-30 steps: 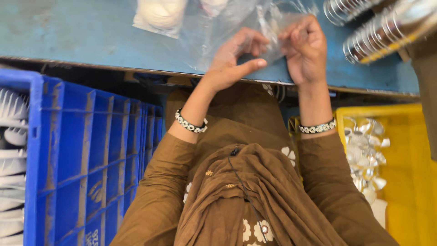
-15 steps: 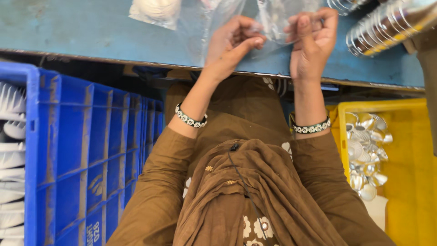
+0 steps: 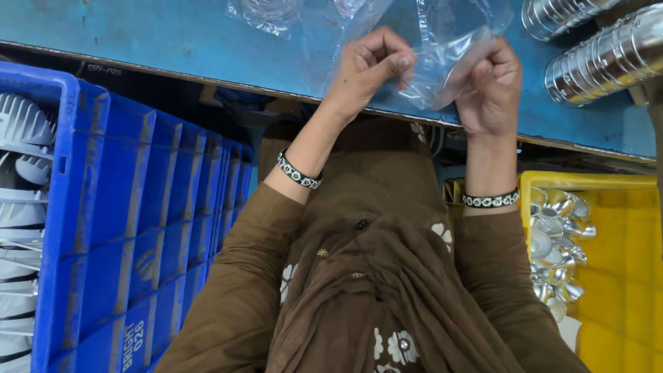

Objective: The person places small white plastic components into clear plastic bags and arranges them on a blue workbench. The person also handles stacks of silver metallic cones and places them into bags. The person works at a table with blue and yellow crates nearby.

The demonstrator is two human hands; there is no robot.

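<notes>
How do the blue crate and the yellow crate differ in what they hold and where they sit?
The blue crate sits on the person's left and holds white finned parts; the yellow crate sits on the right and holds shiny silver cup-shaped pieces. The blue crate's ribbed side wall shows; the yellow's inside shows. Both sit below the blue table.

your left hand (image 3: 369, 65) and right hand (image 3: 489, 86) pinch a clear plastic bag (image 3: 449, 52) between them, above the edge of a blue table (image 3: 138, 34). more clear bags (image 3: 266, 14) lie on the table beyond, with stacked metal rings (image 3: 601, 59) to the right. a blue crate (image 3: 138, 228) of white ribbed parts (image 3: 21, 138) stands at your left, a yellow crate (image 3: 621, 276) of shiny silver cups (image 3: 556, 242) at your right.
</notes>
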